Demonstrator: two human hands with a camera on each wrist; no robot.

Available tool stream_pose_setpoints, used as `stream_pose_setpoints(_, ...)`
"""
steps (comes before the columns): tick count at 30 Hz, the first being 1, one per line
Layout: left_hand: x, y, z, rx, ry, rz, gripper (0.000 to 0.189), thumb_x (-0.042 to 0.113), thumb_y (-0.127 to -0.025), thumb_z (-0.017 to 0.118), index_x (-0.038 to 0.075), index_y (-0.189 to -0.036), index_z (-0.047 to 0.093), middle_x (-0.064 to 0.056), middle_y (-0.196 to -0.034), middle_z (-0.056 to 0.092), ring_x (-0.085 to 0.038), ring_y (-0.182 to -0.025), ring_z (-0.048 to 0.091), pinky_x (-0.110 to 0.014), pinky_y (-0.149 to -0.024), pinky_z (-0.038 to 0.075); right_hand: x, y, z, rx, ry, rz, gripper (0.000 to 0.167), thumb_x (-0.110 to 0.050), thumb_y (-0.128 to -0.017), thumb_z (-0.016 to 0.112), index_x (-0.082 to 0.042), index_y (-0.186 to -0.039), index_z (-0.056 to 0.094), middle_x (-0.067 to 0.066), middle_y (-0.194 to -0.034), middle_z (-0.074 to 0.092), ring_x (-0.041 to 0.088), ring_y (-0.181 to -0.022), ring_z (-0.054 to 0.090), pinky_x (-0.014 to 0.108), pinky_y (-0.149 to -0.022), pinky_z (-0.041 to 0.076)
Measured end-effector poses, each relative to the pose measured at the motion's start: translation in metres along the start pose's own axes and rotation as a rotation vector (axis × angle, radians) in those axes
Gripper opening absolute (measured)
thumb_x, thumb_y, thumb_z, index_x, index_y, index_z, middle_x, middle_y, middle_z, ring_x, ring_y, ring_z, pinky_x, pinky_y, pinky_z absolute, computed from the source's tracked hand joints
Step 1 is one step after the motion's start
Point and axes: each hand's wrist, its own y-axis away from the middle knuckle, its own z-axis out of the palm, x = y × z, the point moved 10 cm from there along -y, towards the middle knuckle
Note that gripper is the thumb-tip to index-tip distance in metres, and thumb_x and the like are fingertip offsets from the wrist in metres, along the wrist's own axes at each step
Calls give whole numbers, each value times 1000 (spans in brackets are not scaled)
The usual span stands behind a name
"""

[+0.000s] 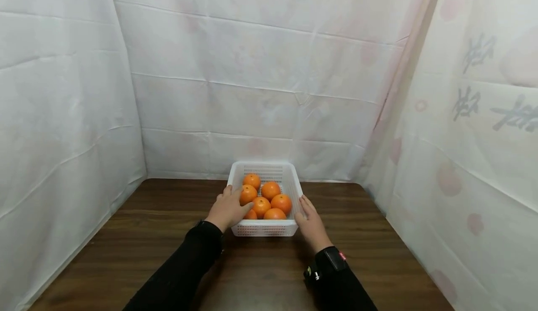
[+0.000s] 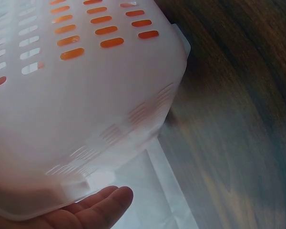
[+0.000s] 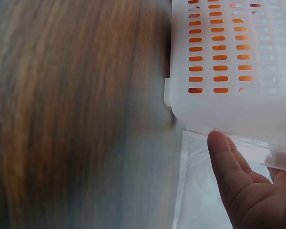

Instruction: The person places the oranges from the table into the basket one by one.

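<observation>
A white plastic basket (image 1: 264,229) with slotted walls stands at the back of the wooden table, several oranges (image 1: 271,189) inside it. My left hand (image 1: 229,208) holds the basket's left rim, thumb over the inside by the oranges. Its fingers (image 2: 107,205) extend along the outside, below the rim in the left wrist view. On the opposite side, my right hand (image 1: 311,222) holds the right rim near the front corner, thumb at the rim. In the right wrist view its fingers (image 3: 224,157) lie fairly straight against the outer edge.
The dark wooden table (image 1: 168,236) extends toward me and to both sides of the basket. A white sheet (image 1: 252,91) hangs directly behind the basket, with more sheets at the left and right table edges.
</observation>
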Motion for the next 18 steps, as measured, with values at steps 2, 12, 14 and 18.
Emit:
stream_pose_setpoints(2,-2,2,-2,3,-8,-13,80,62,-103,57,19,-167,36,-24,-176,17,-52,-152,34,-71,-116,40,0,0,3,-12,-3,-3,67,-15,-99,53,-5,-164,39,8,-177,27,38,-163,25,58,-131,21)
stream_pose_setpoints(12,1,7,8,-12,1,-7,78,58,-102,60,17,-166,39,-25,-175,19,-53,-152,35,-72,-116,39,8,7,0,-4,50,14,66,-13,-100,55,-2,-163,39,10,-177,27,39,-162,27,59,-130,23)
stream_pose_setpoints(14,2,7,12,-16,7,-16,78,59,-102,60,18,-166,40,-24,-175,20,-52,-152,35,-71,-117,39,9,9,-2,-4,85,7,65,-14,-100,56,-1,-162,41,11,-176,29,39,-161,29,59,-130,24)
stream_pose_setpoints(18,1,6,17,-23,19,-28,77,58,-102,60,18,-165,41,-24,-175,20,-51,-152,36,-72,-116,39,7,8,-5,-26,229,-15,63,-18,-100,57,0,-160,45,13,-173,35,39,-159,35,57,-129,29)
